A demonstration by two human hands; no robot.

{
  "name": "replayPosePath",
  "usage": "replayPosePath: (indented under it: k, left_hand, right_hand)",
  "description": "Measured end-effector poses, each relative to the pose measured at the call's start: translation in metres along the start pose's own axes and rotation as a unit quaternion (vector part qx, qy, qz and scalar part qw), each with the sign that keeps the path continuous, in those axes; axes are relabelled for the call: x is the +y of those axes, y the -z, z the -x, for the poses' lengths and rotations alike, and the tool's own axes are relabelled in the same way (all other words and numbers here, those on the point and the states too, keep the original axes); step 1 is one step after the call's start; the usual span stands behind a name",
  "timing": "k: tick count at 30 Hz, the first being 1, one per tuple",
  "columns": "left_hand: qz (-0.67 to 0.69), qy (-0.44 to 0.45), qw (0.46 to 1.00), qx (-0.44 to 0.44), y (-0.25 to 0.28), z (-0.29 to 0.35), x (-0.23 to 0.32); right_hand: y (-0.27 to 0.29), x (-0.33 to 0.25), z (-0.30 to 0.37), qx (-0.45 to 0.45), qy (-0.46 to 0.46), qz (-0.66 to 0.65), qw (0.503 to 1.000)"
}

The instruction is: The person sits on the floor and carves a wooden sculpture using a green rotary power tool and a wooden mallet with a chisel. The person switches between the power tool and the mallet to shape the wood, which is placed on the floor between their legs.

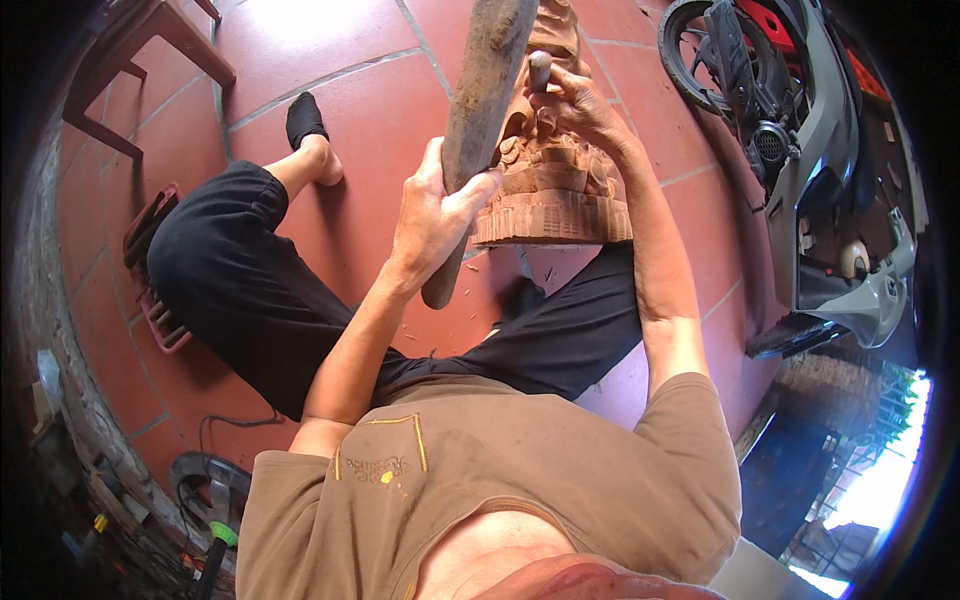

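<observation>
My left hand (438,205) is wrapped round a long wooden mallet (480,90), whose thick end points away from me and whose thin end hangs over my lap. A carved reddish wood figure (545,205) stands between my legs, with a ridged base and dense relief. My right hand (582,105) is closed against the figure round a chisel (540,70), of which the pale rounded end shows. The chisel's blade is hidden by my fingers and the carving. Part of the figure lies behind the mallet.
A motorbike (800,170) stands on the right. At the upper left is a brown plastic chair (150,50); a red rack with tools (165,310) lies beside my left knee. A power tool with a cord (210,480) is at the lower left. Wood chips (472,268) dot the tiled floor.
</observation>
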State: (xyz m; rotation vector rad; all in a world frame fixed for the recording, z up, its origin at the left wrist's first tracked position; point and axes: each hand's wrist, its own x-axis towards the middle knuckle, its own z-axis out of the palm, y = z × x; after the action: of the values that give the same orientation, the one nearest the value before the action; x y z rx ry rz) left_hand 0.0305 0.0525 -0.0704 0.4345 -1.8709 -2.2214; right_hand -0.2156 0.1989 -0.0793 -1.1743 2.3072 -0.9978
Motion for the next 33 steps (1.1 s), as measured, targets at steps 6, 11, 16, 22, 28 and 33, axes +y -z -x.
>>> replayPosePath:
  k: [6,11,16,22,28,33]
  left_hand:
    - [-0.004,-0.020,1.000,0.010,0.000,-0.005,-0.006]
    - [-0.009,0.013,1.000,-0.001,-0.001,-0.006,-0.008]
    - [-0.010,0.020,1.000,-0.012,-0.001,-0.005,-0.004]
    - [0.004,-0.017,1.000,0.014,-0.003,-0.005,0.003]
    - [-0.011,-0.026,1.000,0.013,-0.003,-0.005,0.004]
    - [0.010,-0.039,0.999,0.027,-0.004,-0.002,0.010]
  right_hand:
    - [0.013,0.003,-0.004,0.075,0.070,-0.023,0.994]
    - [0.010,0.016,-0.013,0.079,0.039,0.028,0.996]
    - [0.006,0.031,-0.024,0.066,0.080,0.016,0.994]
    - [0.008,0.025,-0.022,0.058,0.068,0.072,0.993]
    - [0.006,0.020,-0.023,0.077,0.063,0.049,0.994]
    - [0.007,0.018,-0.025,0.049,0.101,0.094,0.989]
